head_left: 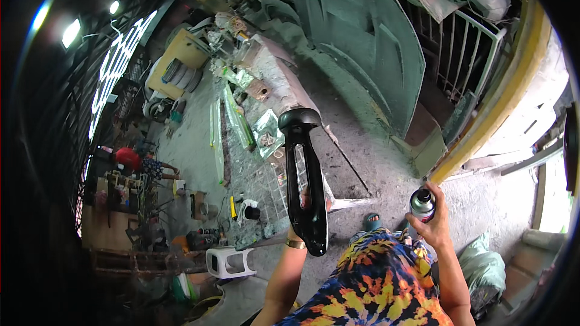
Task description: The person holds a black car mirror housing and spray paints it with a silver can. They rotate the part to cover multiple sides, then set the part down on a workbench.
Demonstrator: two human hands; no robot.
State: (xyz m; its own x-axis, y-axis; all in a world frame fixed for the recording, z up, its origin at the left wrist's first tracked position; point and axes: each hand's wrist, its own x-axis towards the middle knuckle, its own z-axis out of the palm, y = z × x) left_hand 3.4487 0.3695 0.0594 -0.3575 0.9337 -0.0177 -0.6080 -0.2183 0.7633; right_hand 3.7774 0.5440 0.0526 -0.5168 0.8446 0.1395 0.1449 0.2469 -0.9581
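A long glossy black part (318, 229), with a lengthwise slot and a rounded cap at its far end, is held up in front of me. Behind it is my left hand (293, 233), closed around it; the part hides most of the fingers, and a gold-coloured band circles the wrist. To the right, my right hand (434, 224) grips an upright spray can (422, 201), silver with a black top. The can stays apart from the black part, out over the floor. Where the can's nozzle points, I cannot tell.
Beyond the black part, a wire-mesh surface (273, 187) and cluttered bench hold scraps. A large grey car bonnet (362, 30) leans at the back right, beside a yellow-edged panel (483, 136). A white stool (229, 262) stands left. Further left, another person in red (128, 158) bends forward.
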